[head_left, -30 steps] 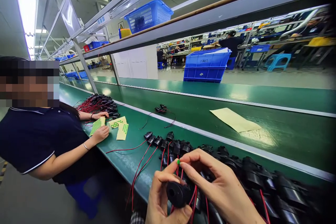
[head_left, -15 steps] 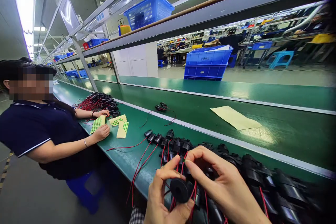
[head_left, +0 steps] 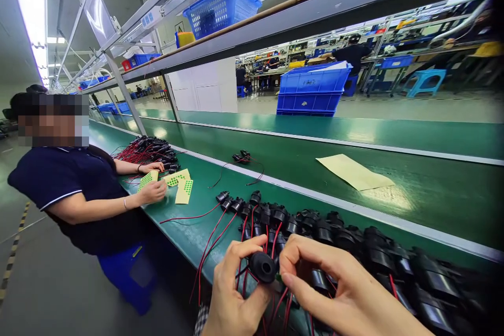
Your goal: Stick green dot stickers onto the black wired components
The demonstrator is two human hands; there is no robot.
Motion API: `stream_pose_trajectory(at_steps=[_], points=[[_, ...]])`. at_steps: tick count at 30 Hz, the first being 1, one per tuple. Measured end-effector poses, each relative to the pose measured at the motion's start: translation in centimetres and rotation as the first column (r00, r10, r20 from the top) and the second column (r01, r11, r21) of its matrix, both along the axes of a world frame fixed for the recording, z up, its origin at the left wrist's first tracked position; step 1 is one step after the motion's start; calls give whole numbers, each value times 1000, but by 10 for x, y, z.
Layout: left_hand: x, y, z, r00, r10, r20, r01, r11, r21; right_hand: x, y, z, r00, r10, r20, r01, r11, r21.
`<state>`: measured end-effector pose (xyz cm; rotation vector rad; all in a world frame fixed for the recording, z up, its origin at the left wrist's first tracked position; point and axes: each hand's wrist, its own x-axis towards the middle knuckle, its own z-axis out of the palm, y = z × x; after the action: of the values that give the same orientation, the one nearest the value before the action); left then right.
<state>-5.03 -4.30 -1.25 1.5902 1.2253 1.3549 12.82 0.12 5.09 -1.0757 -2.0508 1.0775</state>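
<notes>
My left hand (head_left: 235, 291) grips a black cylindrical wired part (head_left: 261, 266) by its sides, its round face with a central hole turned towards me. Close by on the right, my right hand (head_left: 334, 278) has thumb and forefinger pinched at the part's side. A bit of green, which looks like a small dot sticker (head_left: 278, 276), shows at those fingertips, mostly hidden. Under and beyond both hands lie many similar black parts (head_left: 376, 249) with red and black wires, spread along the green bench (head_left: 185, 231).
At left a co-worker (head_left: 74, 184) handles a sheet of green dots (head_left: 148, 179); more dot sheets (head_left: 184, 190) lie nearby. Behind these is a heap of wired parts (head_left: 147, 149). A pale yellow sheet (head_left: 354, 170) lies on the green surface past the white strip. A shelf rail (head_left: 299, 16) crosses overhead.
The black part in my left hand has risen slightly and moved left, its face tilting. My right fingertips have come down to its side. The co-worker's hand has shifted slightly over the dot sheet.
</notes>
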Motion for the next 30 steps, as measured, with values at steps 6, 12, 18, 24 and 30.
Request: stream_pose_trajectory(at_steps=[6, 12, 18, 24, 30], points=[[-2, 0, -1, 999, -13, -53, 15, 999, 47, 0, 1, 0, 1000, 3, 28, -5, 997, 80], [-3, -1, 3, 998, -35, -57, 36, 999, 14, 4, 2, 0, 998, 17, 61, -24, 993, 111], [-3, -2, 4, 997, -40, -73, 39, 999, -15, 0, 2, 0, 998, 14, 62, -20, 994, 107], [-3, -2, 0, 996, -21, -85, 24, 999, 34, 0, 0, -4, 997, 3, 72, -12, 992, 126], [-3, -4, -6, 993, 24, -119, -12, 995, 99, -4, -4, -6, 990, -30, 136, 5, 984, 180]])
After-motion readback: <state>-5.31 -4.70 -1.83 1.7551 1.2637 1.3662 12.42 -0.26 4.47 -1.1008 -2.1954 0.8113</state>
